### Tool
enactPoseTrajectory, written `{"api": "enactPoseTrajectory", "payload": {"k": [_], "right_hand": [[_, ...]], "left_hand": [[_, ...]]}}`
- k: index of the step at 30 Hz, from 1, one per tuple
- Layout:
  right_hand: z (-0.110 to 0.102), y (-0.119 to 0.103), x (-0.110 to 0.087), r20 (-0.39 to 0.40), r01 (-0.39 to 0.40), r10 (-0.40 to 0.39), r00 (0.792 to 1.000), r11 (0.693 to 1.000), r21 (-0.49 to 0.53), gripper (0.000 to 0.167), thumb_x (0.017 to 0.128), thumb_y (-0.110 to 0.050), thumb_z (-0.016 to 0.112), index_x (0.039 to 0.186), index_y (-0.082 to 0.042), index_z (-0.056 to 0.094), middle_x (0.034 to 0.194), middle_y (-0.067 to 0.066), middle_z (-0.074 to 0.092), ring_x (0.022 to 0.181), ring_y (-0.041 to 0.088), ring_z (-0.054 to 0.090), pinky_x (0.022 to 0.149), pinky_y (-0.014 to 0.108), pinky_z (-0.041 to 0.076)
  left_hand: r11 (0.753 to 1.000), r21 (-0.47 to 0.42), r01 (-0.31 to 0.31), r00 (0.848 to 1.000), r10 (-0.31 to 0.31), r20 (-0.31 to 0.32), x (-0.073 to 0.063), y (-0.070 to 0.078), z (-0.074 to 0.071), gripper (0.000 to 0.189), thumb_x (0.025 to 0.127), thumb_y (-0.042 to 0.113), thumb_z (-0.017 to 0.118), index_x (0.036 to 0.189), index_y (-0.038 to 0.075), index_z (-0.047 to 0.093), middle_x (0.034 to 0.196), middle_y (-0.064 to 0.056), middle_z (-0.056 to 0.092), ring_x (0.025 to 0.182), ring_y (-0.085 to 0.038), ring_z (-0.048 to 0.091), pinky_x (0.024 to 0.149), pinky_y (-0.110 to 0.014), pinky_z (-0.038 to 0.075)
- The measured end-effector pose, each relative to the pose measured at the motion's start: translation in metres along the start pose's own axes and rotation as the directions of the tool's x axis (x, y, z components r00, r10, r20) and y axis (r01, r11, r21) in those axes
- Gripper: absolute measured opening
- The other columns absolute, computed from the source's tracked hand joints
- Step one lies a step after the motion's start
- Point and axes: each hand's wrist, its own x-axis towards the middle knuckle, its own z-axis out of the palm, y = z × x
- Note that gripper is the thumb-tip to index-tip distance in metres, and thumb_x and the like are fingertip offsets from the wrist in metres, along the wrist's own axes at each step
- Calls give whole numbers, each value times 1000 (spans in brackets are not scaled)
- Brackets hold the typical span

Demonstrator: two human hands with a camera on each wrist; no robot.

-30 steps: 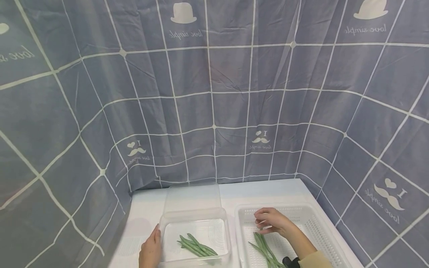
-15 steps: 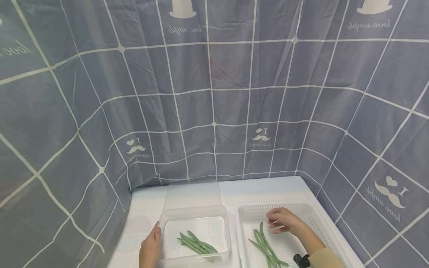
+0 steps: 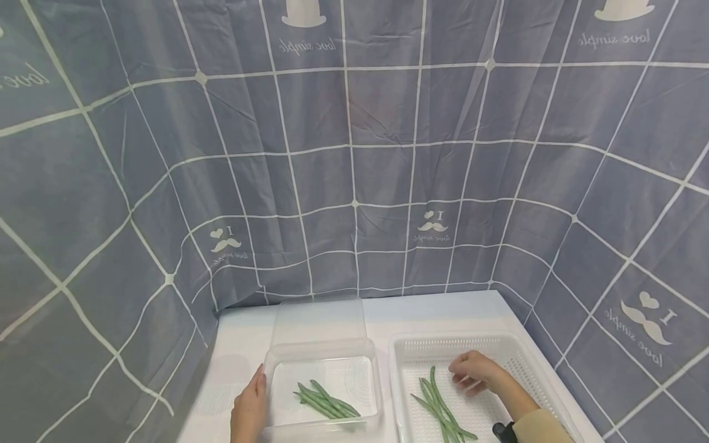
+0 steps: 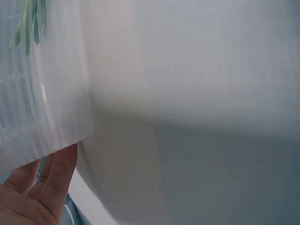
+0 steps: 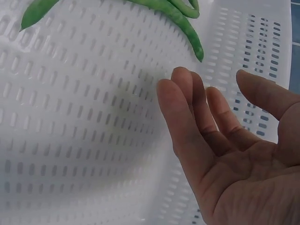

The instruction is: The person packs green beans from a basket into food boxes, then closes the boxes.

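The basket [image 3: 454, 343], partly cropped, holds green beans [image 3: 439, 406] beside the loose right hand [image 3: 477, 371]. Left of it, the left hand [image 3: 249, 407], fingertips hidden, lies straight-fingered against a clear box [image 3: 293, 376]; white table [image 3: 432, 315] beneath, curtain [image 3: 382, 178] behind.

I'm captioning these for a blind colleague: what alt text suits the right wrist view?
An empty, bare right hand, fingers slightly bent and thumb apart, hovers over a white perforated plastic basket. Long, slender green beans lie in it, partly cut off by the picture's top edge.
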Motion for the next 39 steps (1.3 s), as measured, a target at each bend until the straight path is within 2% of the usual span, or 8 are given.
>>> {"api": "enactPoseTrajectory", "payload": {"k": [9, 18, 24, 28, 33, 39], "right_hand": [[10, 7, 1, 42, -29, 30, 999, 999, -38, 26, 96, -19, 72, 107, 4, 74, 87, 14, 78, 76, 24, 78, 70, 40, 68], [26, 9, 5, 136, 5, -1, 991, 999, -36, 25, 96, -20, 73, 106, 4, 75, 85, 14, 77, 72, 20, 78, 69, 42, 69], [39, 1, 2, 112, 3, 4, 994, 998, -67, 15, 92, -14, 75, 98, 0, 74, 80, 11, 75, 68, 19, 77, 66, 41, 69], [44, -3, 0, 105, 29, -18, 994, 994, -109, 9, 88, -8, 77, 93, -3, 71, 76, 9, 74, 64, 17, 73, 63, 39, 68], [53, -5, 1, 86, 69, -54, 995, 981, -179, 14, 83, -4, 80, 88, -6, 66, 73, 8, 72, 64, 18, 72, 60, 37, 67], [59, -6, 4, 68, 69, -55, 996, 973, -222, 18, 82, 1, 80, 86, -7, 64, 72, 8, 72, 64, 19, 73, 57, 37, 66]], "left_hand": [[1000, 0, 8, 1000, -8, 10, 0, -3, 2, 61, 117, 42, 24, 159, 3, 44, 150, -31, 54, 130, -58, 60, 105, -75, 49], [1000, 2, 4, 1000, -4, -4, 1, -2, 2, 57, 117, 38, 29, 157, 2, 47, 149, -31, 55, 129, -57, 61, 103, -74, 50], [1000, 2, 3, 1000, -3, -10, 0, -2, 2, 55, 117, 36, 30, 157, 2, 47, 148, -31, 55, 129, -57, 61, 103, -74, 50], [1000, -3, 2, 1000, -2, -12, 0, -1, 1, 55, 117, 36, 31, 157, 1, 47, 149, -31, 55, 130, -57, 59, 105, -73, 49], [1000, 0, -8, 1000, 8, -17, 1, -3, 2, 57, 117, 37, 29, 157, 1, 47, 149, -31, 55, 131, -57, 59, 106, -73, 49], [1000, 1, 0, 1000, 0, -11, 1, -3, 2, 60, 117, 41, 26, 157, 1, 47, 149, -31, 55, 132, -57, 58, 106, -74, 48]]}}
